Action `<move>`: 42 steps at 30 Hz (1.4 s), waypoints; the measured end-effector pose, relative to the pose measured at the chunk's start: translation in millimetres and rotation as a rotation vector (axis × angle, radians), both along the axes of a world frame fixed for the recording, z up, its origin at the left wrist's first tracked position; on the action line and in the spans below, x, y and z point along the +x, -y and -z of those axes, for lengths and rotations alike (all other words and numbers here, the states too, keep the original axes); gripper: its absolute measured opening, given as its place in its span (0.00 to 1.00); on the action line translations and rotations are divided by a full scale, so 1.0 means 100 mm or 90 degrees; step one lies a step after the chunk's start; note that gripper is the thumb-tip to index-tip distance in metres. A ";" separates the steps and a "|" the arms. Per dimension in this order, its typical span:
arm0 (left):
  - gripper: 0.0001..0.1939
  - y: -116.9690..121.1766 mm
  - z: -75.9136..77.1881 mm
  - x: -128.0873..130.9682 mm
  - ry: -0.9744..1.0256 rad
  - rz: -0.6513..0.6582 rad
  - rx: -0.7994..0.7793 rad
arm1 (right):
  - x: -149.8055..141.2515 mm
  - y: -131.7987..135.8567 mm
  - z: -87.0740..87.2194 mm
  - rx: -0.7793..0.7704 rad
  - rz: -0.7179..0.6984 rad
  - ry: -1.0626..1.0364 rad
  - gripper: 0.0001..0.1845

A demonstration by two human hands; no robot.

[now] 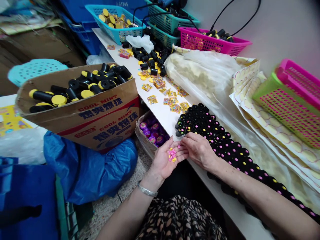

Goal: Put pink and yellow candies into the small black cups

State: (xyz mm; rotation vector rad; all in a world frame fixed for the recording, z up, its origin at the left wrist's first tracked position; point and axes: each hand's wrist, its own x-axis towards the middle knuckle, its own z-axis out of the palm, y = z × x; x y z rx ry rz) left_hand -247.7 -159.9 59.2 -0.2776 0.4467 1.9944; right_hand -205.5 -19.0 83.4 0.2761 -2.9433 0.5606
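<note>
My left hand point(163, 161) lies palm up, cupping a small heap of pink and yellow pellets point(172, 154). Just beside its fingertips is my right hand point(200, 150), with thumb and fingers pinched together; whatever they may hold is too small to make out. Beyond the right hand, black cylinders point(197, 115) stand upright in tight rows along the white table point(175, 95). Many of them show a pink or yellow pellet in the top. Several near the far end look dark inside, and a few there show green bits.
A cardboard box point(112, 110) of black cylinders with yellow caps stands left. Below the table edge, a smaller box point(147, 141) holds purple-wrapped items. Printed packets point(175, 107) and loose cylinders point(150, 63) lie farther back. Blue point(120, 35) and pink baskets point(200, 41) line the rear.
</note>
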 end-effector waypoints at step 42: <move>0.16 0.06 0.04 -0.12 0.020 -0.022 -0.091 | -0.86 -0.30 -0.11 0.174 0.067 0.135 0.12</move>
